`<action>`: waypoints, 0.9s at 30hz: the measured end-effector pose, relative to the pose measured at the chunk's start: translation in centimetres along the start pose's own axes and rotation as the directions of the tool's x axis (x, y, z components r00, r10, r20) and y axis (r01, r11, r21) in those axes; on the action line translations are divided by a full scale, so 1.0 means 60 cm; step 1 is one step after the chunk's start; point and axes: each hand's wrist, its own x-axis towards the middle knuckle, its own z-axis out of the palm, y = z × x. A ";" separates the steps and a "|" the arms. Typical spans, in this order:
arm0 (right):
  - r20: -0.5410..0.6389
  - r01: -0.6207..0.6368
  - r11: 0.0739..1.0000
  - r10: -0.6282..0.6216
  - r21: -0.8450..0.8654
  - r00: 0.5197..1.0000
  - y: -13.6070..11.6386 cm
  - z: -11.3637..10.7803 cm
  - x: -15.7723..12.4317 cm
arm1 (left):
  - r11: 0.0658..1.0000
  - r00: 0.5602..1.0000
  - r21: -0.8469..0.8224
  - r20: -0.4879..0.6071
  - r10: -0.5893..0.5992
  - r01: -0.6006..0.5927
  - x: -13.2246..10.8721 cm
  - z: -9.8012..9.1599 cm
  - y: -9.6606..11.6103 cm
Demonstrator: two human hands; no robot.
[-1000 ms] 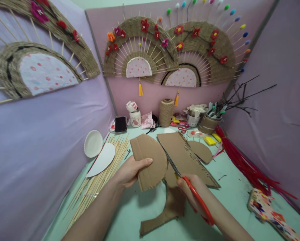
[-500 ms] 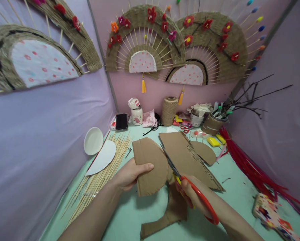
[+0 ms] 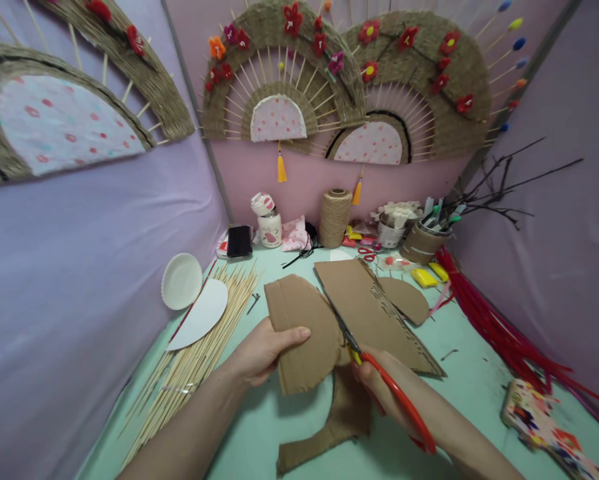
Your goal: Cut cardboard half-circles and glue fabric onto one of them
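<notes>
My left hand [image 3: 267,350] grips a rounded piece of cardboard [image 3: 302,327] by its straight left side, thumb on top. In my right hand [image 3: 379,380] is a pair of scissors [image 3: 397,393] with red and yellow handles. Its blades point up and left along the curved right edge of that piece. A curved cardboard offcut [image 3: 342,407] hangs or lies below the blades; whether it is still joined is unclear. Behind the scissors lies a larger cardboard sheet [image 3: 364,303] with a ragged edge, partly over another rounded cardboard piece [image 3: 404,300].
Thin wooden sticks [image 3: 194,363] lie at left beneath a white half-disc [image 3: 204,317], near a white bowl [image 3: 181,281]. A twine spool [image 3: 335,219], a jar [image 3: 269,228] and a pot of pens [image 3: 424,241] line the back. Red strips [image 3: 494,327] and a patterned object [image 3: 544,427] sit at right.
The cardboard piece in my left hand has shifted slightly right and turned a little. The scissors stay at its curved edge with blades looking more closed. The whole view has shifted slightly.
</notes>
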 end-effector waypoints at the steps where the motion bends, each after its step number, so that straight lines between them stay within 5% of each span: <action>1: -0.008 -0.005 1.000 0.004 -0.012 1.000 0.001 0.000 0.000 | 1.000 1.000 -0.002 0.002 0.000 0.000 0.000 0.000 -0.001; 10: -0.032 0.041 0.999 -0.042 -0.013 0.999 0.004 -0.006 -0.002 | 1.000 1.000 -0.001 0.017 0.008 -0.008 0.001 -0.001 -0.003; 27: -0.005 -0.236 0.960 0.238 -0.151 0.971 -0.001 -0.009 -0.003 | 0.999 0.998 -0.011 0.043 -0.041 0.041 0.000 -0.004 0.000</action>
